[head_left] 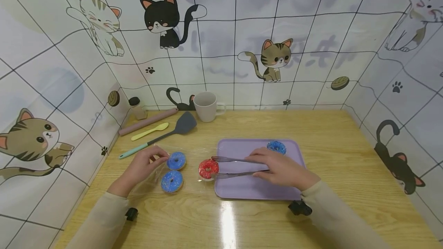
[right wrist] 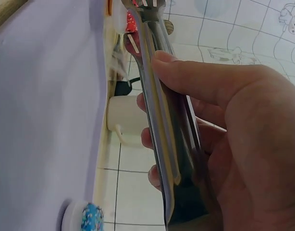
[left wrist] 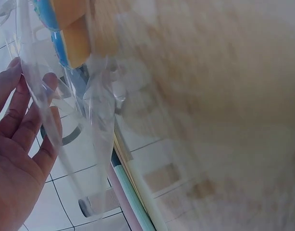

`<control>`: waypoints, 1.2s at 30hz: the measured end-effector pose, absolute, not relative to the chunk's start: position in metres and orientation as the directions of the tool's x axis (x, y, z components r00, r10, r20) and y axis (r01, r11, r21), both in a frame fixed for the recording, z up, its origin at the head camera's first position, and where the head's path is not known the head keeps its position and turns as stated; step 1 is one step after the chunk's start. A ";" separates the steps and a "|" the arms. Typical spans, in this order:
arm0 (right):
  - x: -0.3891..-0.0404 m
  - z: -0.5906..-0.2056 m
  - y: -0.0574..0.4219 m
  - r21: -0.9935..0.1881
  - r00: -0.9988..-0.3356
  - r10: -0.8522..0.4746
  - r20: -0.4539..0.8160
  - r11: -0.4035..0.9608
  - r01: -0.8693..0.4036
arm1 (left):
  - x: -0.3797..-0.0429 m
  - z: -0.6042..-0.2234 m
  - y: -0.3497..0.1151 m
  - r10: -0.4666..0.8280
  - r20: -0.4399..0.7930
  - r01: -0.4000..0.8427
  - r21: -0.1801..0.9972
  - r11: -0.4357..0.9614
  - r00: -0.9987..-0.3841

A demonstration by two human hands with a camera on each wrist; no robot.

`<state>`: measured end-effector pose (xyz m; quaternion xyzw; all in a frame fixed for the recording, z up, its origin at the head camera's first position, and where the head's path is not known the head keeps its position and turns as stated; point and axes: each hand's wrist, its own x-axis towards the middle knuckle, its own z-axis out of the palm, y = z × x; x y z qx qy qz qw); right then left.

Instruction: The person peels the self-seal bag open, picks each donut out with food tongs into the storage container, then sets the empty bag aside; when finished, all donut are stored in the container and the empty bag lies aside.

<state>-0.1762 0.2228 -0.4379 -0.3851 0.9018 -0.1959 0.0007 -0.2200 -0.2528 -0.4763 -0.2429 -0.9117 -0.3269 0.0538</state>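
My left hand pinches the edge of a clear plastic bag, next to an upper blue toy doughnut. A lower blue doughnut lies just below that one. My right hand grips metal tongs from above, thumb on one side and fingers on the other. The tong tips are spread around a red doughnut at the left edge of a lilac tray. On the tray, behind my right hand, sits a sprinkled blue doughnut.
A grey-white mug stands at the back wall. To its left lie a dark spatula with a mint handle, a yellow spoon and a mauve rolling pin. A black-capped jar stands in the back left corner.
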 end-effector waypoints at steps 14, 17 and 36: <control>-0.168 -0.452 0.265 -0.375 -0.772 -0.597 0.220 0.679 -0.632 | -0.221 -0.480 -0.254 0.409 0.265 0.484 0.566 0.667 -0.873; -0.168 -0.457 0.275 -0.390 -0.799 -0.561 0.214 0.701 -0.597 | -0.221 -0.480 -0.253 0.408 0.270 0.486 0.570 0.663 -0.872; -0.177 -0.472 0.311 -0.294 -0.860 -0.464 0.214 0.809 -0.509 | -0.220 -0.480 -0.250 0.414 0.280 0.497 0.560 0.663 -0.866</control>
